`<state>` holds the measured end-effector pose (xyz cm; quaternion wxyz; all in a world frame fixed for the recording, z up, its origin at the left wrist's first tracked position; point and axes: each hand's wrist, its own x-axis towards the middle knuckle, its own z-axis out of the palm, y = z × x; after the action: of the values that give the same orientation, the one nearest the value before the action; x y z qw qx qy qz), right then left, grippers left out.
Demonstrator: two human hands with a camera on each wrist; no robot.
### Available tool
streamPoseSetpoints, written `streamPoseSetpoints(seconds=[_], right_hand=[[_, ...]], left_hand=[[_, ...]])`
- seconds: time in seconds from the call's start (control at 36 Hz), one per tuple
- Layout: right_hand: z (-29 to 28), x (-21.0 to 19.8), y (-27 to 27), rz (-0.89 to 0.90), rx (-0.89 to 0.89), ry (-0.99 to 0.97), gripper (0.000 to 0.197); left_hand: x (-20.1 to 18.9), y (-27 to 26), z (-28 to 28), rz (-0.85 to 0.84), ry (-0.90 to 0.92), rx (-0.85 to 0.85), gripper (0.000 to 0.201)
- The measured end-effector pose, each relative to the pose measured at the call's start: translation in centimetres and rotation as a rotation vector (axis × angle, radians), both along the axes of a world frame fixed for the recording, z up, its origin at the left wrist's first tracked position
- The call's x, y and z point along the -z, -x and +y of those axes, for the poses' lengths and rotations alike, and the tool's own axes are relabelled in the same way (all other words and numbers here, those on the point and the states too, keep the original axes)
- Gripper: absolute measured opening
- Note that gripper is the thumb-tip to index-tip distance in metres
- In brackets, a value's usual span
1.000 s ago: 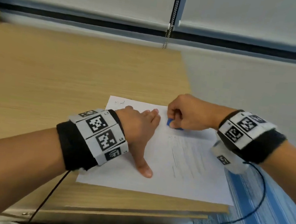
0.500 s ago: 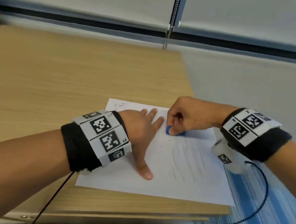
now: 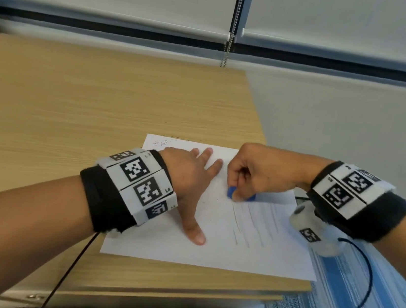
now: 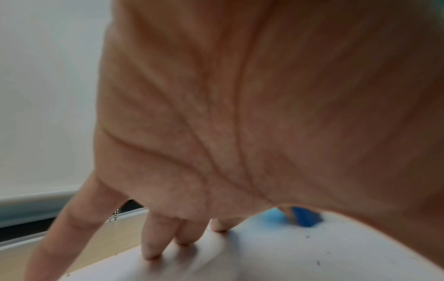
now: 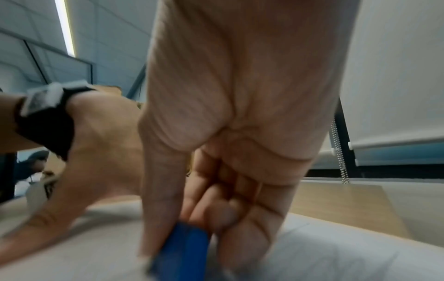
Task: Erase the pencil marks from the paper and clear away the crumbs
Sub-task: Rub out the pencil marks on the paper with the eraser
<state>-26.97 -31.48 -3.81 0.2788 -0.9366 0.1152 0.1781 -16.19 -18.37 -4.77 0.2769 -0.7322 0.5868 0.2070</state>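
White paper (image 3: 210,245) lies at the desk's (image 3: 73,111) near right corner in the head view, the left hand (image 3: 188,177) spread flat on it, likely to stop it sliding. Left wrist view shows those fingers (image 4: 149,245) straight, pressing the sheet. Right wrist view shows the right hand (image 5: 228,152) pinching the blue eraser (image 5: 185,252) down onto the paper to rub.

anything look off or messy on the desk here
Mostly tidy. Small dark crumbs lie scattered at the paper's far left corner, some spilling onto the desk. Pencil marks remain below the blue eraser the right hand pinches. The left hand presses the sheet flat.
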Motion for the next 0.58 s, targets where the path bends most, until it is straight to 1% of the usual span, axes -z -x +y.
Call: streamPoseSetpoints(seconds=[0.06, 0.08, 0.19, 0.25, 0.39, 0.44, 0.53, 0.56, 0.58], right_hand=[[0.4, -0.3, 0.1, 0.081, -0.054, -0.047, 0.013], [0.3, -0.5, -0.1, 0.079, -0.055, -0.038, 0.013], [-0.7, -0.3, -1.5, -0.106, 0.029, 0.160, 0.010], [-0.3, 0.0, -1.4, -0.137, 0.041, 0.202, 0.007], [1.5, -0.1, -0.3, 0.018, -0.082, 0.138, 0.006], [1.3, -0.4, -0.8, -0.014, -0.074, 0.178, 0.004], [0.7, -0.5, -1.4, -0.099, -0.001, 0.251, 0.003], [0.8, -0.4, -1.2, -0.106, 0.003, 0.257, 0.004], [1.0, -0.4, -1.0, -0.097, -0.006, 0.254, 0.009]], left_hand=[[0.2, -0.1, 0.0, -0.001, 0.000, 0.004, 0.154], [0.2, 0.0, -0.1, -0.005, -0.002, 0.007, 0.154], [0.0, 0.0, -0.1, -0.017, -0.010, 0.009, 0.153], [0.0, -0.1, -0.1, -0.028, 0.000, 0.018, 0.153], [-0.1, 0.2, -0.2, -0.039, -0.010, 0.016, 0.150], [-0.1, 0.2, -0.2, -0.031, -0.010, 0.013, 0.150], [0.2, -0.1, -0.1, -0.029, -0.001, 0.011, 0.152], [0.2, -0.2, -0.1, -0.032, 0.007, 0.014, 0.153], [0.3, -0.3, -0.1, -0.031, 0.013, 0.013, 0.154]])
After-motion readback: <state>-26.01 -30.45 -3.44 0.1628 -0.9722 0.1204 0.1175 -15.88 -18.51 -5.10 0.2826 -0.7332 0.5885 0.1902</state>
